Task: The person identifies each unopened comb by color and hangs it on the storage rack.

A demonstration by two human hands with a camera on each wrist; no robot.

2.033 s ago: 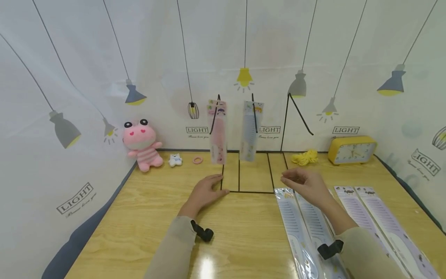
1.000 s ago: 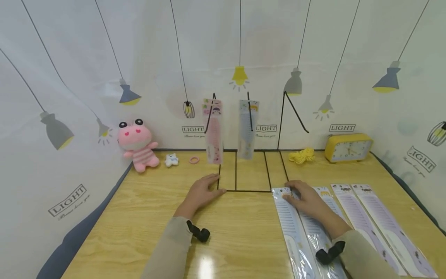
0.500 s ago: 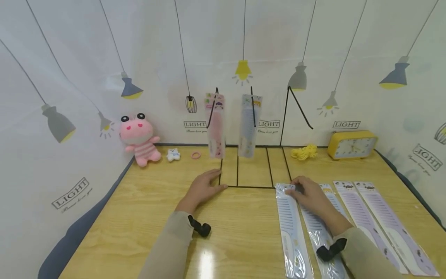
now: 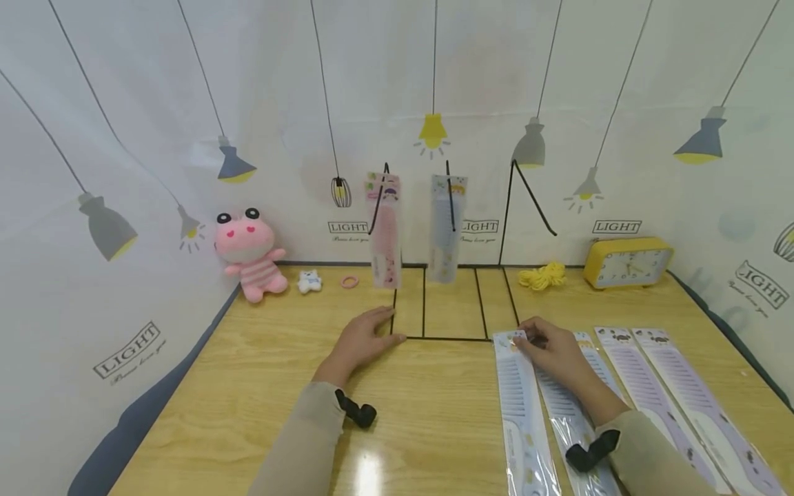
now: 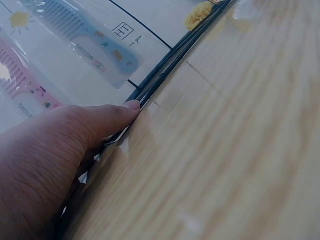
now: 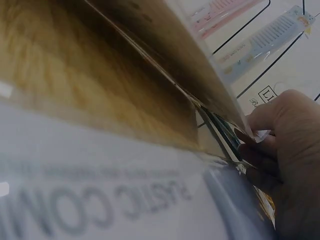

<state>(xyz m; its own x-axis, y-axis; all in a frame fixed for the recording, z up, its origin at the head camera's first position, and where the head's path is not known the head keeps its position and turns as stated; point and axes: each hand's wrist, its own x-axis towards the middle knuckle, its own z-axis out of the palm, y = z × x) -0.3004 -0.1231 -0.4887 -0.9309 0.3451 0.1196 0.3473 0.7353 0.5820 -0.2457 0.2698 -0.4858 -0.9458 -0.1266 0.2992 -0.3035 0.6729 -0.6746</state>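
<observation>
Pinching the blue comb (image 4: 519, 406) by its far end, right hand (image 4: 554, 351) is nearer; comb runs near-far. Left hand (image 4: 358, 344), thumb spread wide, touches rack (image 4: 446, 339).

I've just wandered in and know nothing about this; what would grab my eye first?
Probably the pink plush toy at the table's back left and the yellow clock at its back right. Between them, packaged pink and blue combs hang from a black wire rack. Nearer, right of centre, the right hand pinches another packaged blue comb.
</observation>
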